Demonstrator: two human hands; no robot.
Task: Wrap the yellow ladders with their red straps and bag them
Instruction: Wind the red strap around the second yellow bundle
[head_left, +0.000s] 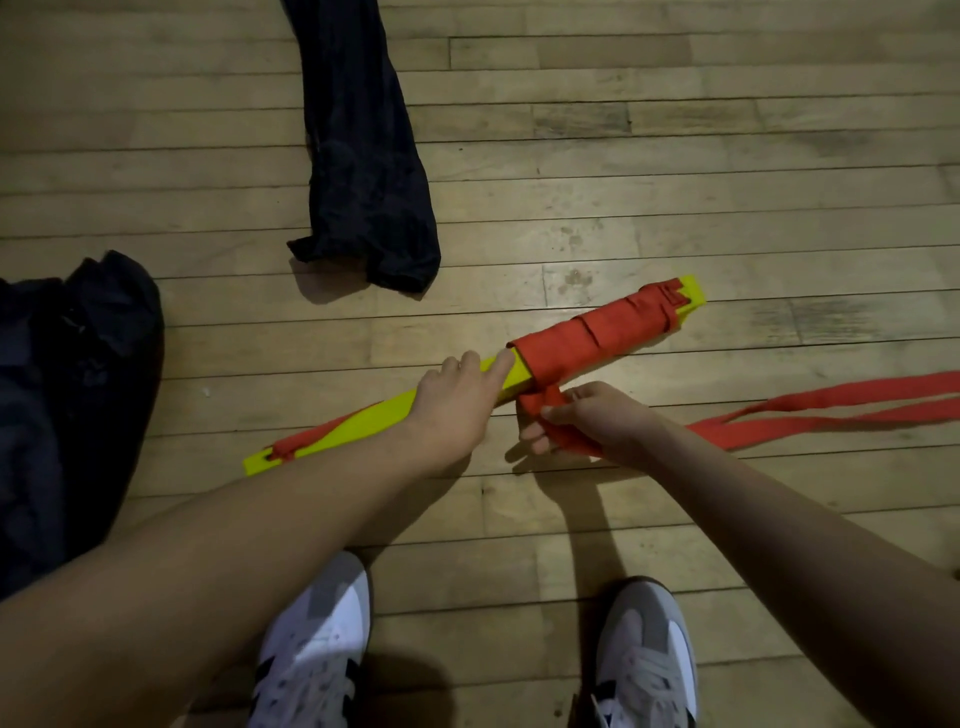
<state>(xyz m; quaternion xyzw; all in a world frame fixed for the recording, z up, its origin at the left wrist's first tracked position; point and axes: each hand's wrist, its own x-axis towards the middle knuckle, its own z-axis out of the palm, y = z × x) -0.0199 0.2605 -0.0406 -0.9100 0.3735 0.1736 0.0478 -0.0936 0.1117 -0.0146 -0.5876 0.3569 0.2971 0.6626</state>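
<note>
Yellow ladder bundle is seen lying aslant on the wood floor, low end at approx. 8 o'clock, high end at 2 o'clock. Its upper half is already bound in red strap, coils laid side by side from near the top end down to about the middle. The lower half is bare yellow, w/ a short strap run at the 8 o'clock end.

The bundle is steadied by the left hand, laid over it just below the coils, index finger stretched to the wrap's edge; nothing is gripped, fingers mostly straight. The strap is pinched by the right hand just under the bundle, fingers curled round the red band. From there loose strap trails off to 3 o'clock, a fair length unwound.

Judged: wrapping approx. half done on this bundle; more turns toward the 8 o'clock end are needed, then the tail secured. Bagging not begun. A dark bag lies flat at 12 o'clock, apart from the bundle. Another dark bag sits at 9 o'clock; contents cannot be told. White shoes show at 6 o'clock.
</note>
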